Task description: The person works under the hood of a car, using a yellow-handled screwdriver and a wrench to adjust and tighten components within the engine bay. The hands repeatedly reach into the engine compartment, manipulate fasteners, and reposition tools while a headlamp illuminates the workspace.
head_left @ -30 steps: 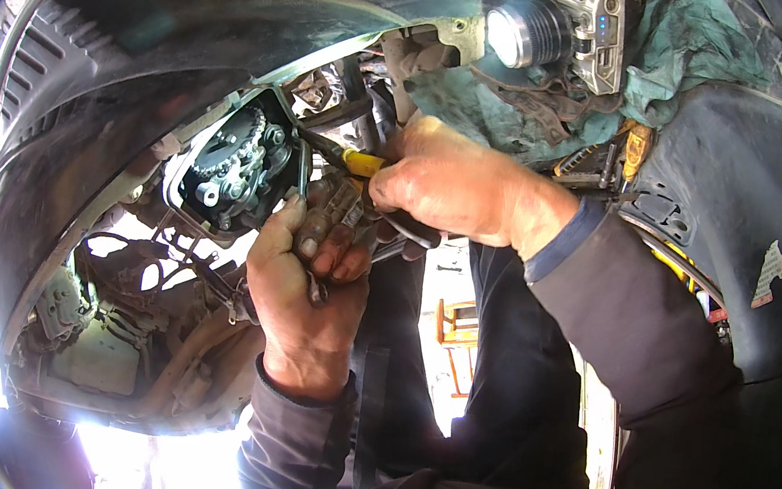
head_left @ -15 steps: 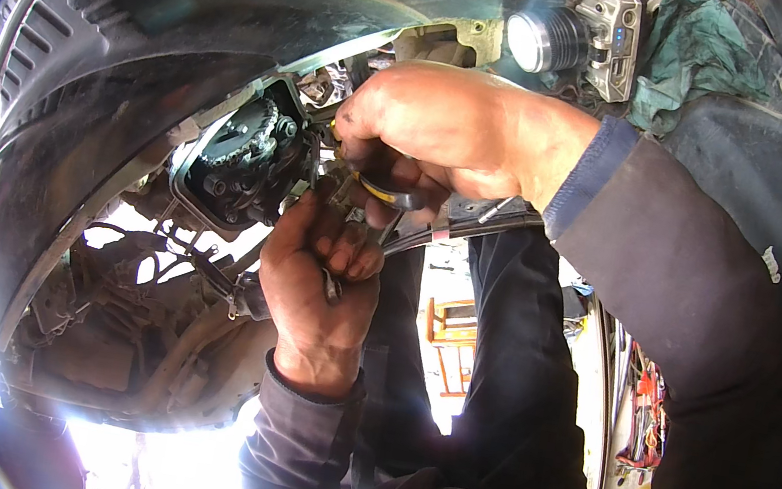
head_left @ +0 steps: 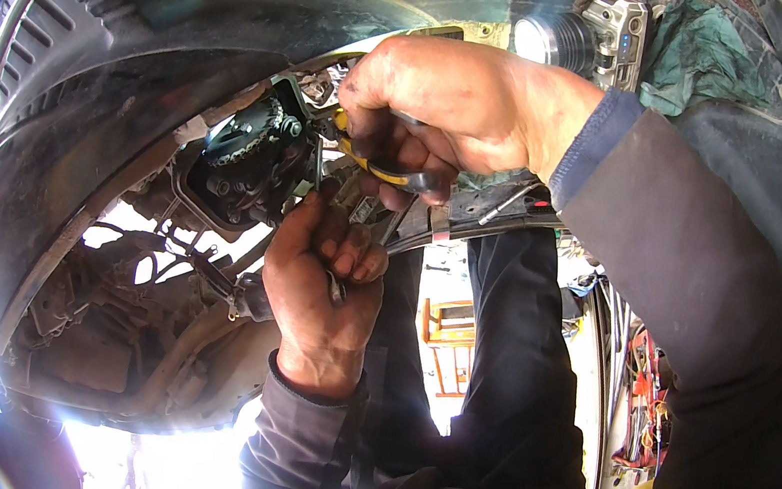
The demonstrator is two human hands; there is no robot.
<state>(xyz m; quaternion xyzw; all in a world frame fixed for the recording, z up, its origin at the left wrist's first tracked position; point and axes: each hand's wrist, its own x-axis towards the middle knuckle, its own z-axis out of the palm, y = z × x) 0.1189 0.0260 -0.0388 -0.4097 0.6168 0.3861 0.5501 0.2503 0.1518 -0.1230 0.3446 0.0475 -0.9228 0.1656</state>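
Note:
My right hand (head_left: 431, 109) is closed around pliers (head_left: 405, 180) with curved yellow-and-black handles; their jaws are mostly hidden. Below it, my left hand (head_left: 325, 280) has its fingers curled in, with a small shiny metal piece (head_left: 337, 288) showing in the palm. Its thumb and forefinger reach up to a narrow metal part beneath the pliers. Just left of both hands is an open engine housing (head_left: 183, 178), a chain (head_left: 262, 146) on a dark wheel inside it. Exactly what the pliers touch is out of sight.
Above the housing curves a dark wheel-arch panel (head_left: 172, 19). A lit lamp (head_left: 553, 39) and a green cloth (head_left: 707, 59) rest at upper right. Pipes and hoses (head_left: 206, 267) run below left. An orange frame (head_left: 450, 339) and red-handled things (head_left: 645, 404) lie lower down.
My right hand has shifted slightly upward, and more of the pliers' yellow handle shows. My left hand has stayed almost in place.

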